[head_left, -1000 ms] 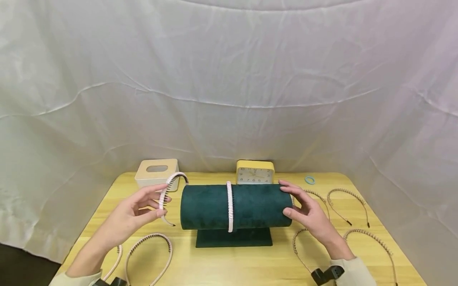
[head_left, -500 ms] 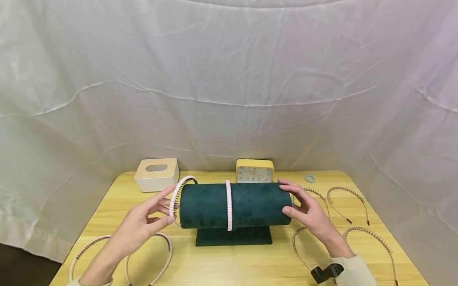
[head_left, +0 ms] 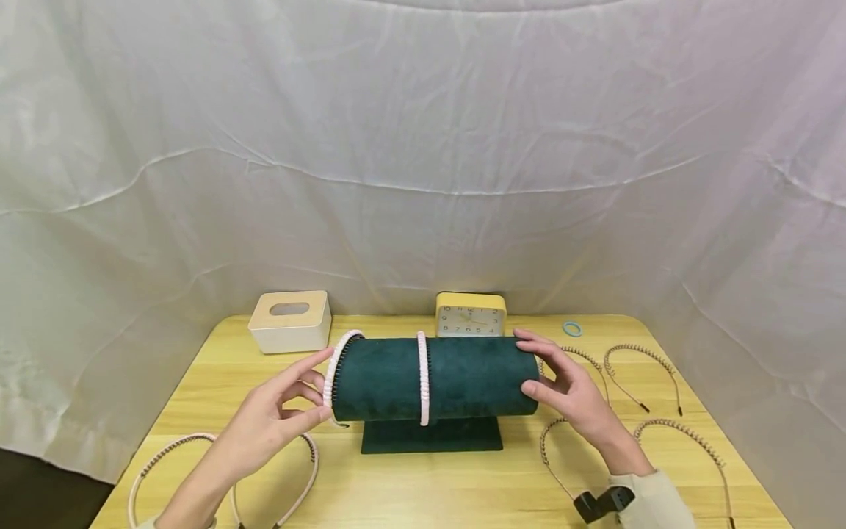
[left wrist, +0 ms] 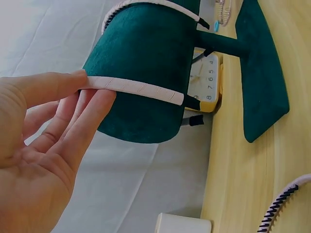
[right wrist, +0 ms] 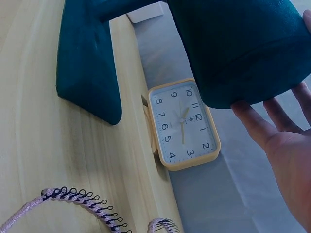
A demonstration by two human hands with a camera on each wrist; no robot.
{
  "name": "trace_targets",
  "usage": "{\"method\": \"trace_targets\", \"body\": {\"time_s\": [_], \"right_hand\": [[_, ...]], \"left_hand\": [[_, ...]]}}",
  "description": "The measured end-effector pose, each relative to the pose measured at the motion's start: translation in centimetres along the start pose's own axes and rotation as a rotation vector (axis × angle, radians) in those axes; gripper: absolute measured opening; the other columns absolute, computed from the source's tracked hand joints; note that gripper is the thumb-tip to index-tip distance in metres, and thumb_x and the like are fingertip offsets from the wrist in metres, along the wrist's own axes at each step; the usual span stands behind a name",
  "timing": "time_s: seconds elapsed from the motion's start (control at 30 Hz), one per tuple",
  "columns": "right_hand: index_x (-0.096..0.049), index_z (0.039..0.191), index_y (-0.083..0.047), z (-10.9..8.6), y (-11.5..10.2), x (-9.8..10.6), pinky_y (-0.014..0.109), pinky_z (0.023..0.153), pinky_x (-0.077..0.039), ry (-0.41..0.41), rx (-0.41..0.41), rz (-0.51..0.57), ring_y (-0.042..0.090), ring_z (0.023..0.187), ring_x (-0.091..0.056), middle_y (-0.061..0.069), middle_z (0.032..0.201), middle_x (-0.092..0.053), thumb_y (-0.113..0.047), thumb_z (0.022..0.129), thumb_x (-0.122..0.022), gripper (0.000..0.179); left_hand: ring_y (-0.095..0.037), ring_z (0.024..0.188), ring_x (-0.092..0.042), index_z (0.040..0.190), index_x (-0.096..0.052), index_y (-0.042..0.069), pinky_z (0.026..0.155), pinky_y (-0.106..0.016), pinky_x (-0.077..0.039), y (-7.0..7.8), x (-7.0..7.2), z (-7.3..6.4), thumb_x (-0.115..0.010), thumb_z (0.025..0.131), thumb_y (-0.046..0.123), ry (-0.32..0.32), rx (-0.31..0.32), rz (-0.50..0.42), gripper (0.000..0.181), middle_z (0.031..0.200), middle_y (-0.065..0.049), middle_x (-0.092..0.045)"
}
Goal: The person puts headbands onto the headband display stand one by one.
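My left hand (head_left: 261,419) pinches a pale pink toothed headband (left wrist: 146,91) between thumb and fingers. The band curves over the left end of a dark green velvet roll-shaped display stand (head_left: 476,376); in the left wrist view its dark tip hangs below the roll. A second pink headband (head_left: 424,380) sits round the middle of the roll. At the roll's right end, my right hand (head_left: 570,393) grips the stand, thumb at the front and fingers over the top. In the right wrist view several fingertips touch the roll's end face.
Two pink headbands (head_left: 311,485) lie at the front left, partly behind my left arm. Several beige coiled headbands (head_left: 687,432) lie at the right. Behind the stand are a tissue box (head_left: 291,338), a yellow clock (head_left: 471,303) and a blue ring (head_left: 571,329).
My left hand has moved right, bringing the pinched headband from beside the stand onto the roll's left end. My right hand stays on the right end.
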State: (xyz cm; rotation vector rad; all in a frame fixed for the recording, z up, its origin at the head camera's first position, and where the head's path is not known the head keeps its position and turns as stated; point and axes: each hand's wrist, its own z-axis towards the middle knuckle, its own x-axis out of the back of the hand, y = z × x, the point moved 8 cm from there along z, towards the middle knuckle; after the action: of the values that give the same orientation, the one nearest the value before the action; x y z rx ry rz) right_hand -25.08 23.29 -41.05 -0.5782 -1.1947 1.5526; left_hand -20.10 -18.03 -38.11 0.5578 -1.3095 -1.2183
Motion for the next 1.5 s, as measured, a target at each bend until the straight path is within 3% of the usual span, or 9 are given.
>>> {"method": "trace_targets", "body": {"time_s": [0.27, 0.67, 1.0, 1.17, 1.33, 1.5], "right_hand": [[-0.050, 0.156, 0.002, 0.0, 0.2, 0.1, 0.025, 0.106, -0.058, -0.005, 0.013, 0.001, 0.006, 0.153, -0.047, 0.008, 0.175, -0.037, 0.014, 0.101, -0.064, 0.058], [-0.050, 0.156, 0.002, 0.0, 0.4, 0.2, 0.024, 0.106, -0.058, -0.007, 0.026, -0.005, 0.006, 0.153, -0.047, 0.008, 0.175, -0.038, 0.015, 0.101, -0.063, 0.057], [-0.050, 0.156, 0.003, 0.0, 0.4, 0.2, 0.024, 0.106, -0.058, -0.008, 0.030, 0.000, 0.005, 0.153, -0.046, 0.007, 0.175, -0.038, 0.015, 0.102, -0.062, 0.056], [-0.049, 0.156, 0.003, 0.0, 0.4, 0.2, 0.024, 0.106, -0.057, -0.011, 0.037, 0.003, 0.004, 0.153, -0.046, 0.007, 0.175, -0.038, 0.015, 0.102, -0.062, 0.056], [-0.050, 0.156, 0.002, -0.1, 0.5, 0.2, 0.024, 0.106, -0.057, -0.006, 0.022, 0.001, 0.006, 0.154, -0.045, 0.005, 0.175, -0.038, 0.015, 0.102, -0.062, 0.057], [-0.049, 0.155, 0.003, 0.0, 0.6, 0.2, 0.025, 0.106, -0.057, -0.005, 0.019, 0.001, 0.008, 0.155, -0.045, 0.007, 0.175, -0.037, 0.015, 0.101, -0.063, 0.057]], "left_hand": [[-0.013, 0.098, -0.074, 0.164, -0.049, 0.024, 0.081, -0.030, -0.066, -0.4, -0.4, 0.0, -0.083, 0.095, 0.006, -0.016, 0.011, -0.004, 0.079, 0.116, -0.012, -0.065], [-0.011, 0.094, -0.073, 0.161, -0.052, 0.026, 0.082, -0.029, -0.065, -0.7, -0.5, 0.2, -0.085, 0.096, 0.015, 0.022, -0.020, 0.070, 0.074, 0.110, -0.004, -0.064], [-0.014, 0.115, -0.067, 0.160, -0.053, 0.014, 0.093, -0.025, -0.062, -0.1, 0.5, 0.9, -0.076, 0.101, 0.004, 0.044, -0.171, 0.143, 0.065, 0.136, -0.005, -0.062], [-0.014, 0.129, -0.060, 0.159, -0.056, 0.016, 0.100, -0.021, -0.058, 0.6, 0.7, 1.3, -0.075, 0.100, 0.000, 0.060, -0.230, 0.156, 0.064, 0.153, -0.008, -0.056], [-0.006, 0.144, -0.052, 0.153, -0.062, 0.016, 0.112, -0.015, -0.046, 1.2, 0.6, 1.3, -0.081, 0.095, -0.001, 0.080, -0.291, 0.179, 0.063, 0.158, -0.006, -0.055], [-0.004, 0.150, -0.048, 0.146, -0.070, 0.021, 0.120, -0.011, -0.034, 1.2, 0.5, 1.4, -0.083, 0.094, 0.001, 0.079, -0.309, 0.208, 0.057, 0.159, -0.004, -0.057]]}}
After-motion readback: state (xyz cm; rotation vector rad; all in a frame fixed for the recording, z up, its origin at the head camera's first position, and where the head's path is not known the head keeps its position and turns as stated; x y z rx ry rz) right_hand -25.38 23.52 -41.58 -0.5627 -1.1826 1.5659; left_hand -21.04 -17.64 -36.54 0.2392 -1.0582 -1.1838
